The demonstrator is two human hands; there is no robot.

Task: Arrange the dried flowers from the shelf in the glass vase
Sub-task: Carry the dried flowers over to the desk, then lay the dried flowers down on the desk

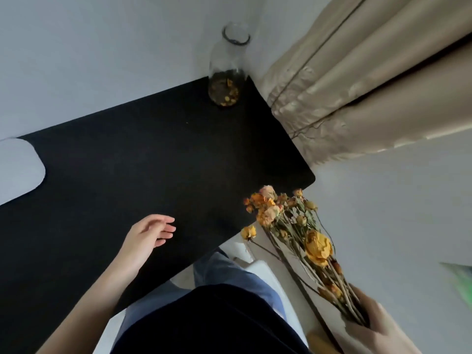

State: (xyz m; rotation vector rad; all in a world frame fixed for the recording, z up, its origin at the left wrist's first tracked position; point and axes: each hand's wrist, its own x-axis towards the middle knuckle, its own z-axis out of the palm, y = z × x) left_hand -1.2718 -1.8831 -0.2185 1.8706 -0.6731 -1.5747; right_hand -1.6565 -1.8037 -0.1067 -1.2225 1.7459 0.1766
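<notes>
A black table (115, 162) fills most of the view, its far edge against a pale wall (89, 47); a beige curtain (357, 80) hangs in folds just beside its far right corner. At the table's left edge lies a pale rounded pad (18, 169), only partly in view. Below, the person's dark top (212, 323) and blue trousers (229, 274) show at the near side of the table.

The dried flowers (293, 226) are off the table's near right corner, well apart from the vase – a bunch of yellow and orange roses on thin brown stems, heads tilted toward the table; the right hand (378, 325) has its fingers wrapped round the stem ends low at the right.

The glass vase (226, 60) stands upright in the far corner of the table, near the curtain; its neck is bare of stems and loose dried petals (226, 94) lie at its bottom.

The left hand (150, 233) is over the near part of the table, fingers loose and slightly bent, holding nothing – whether it touches the top cannot be told.
</notes>
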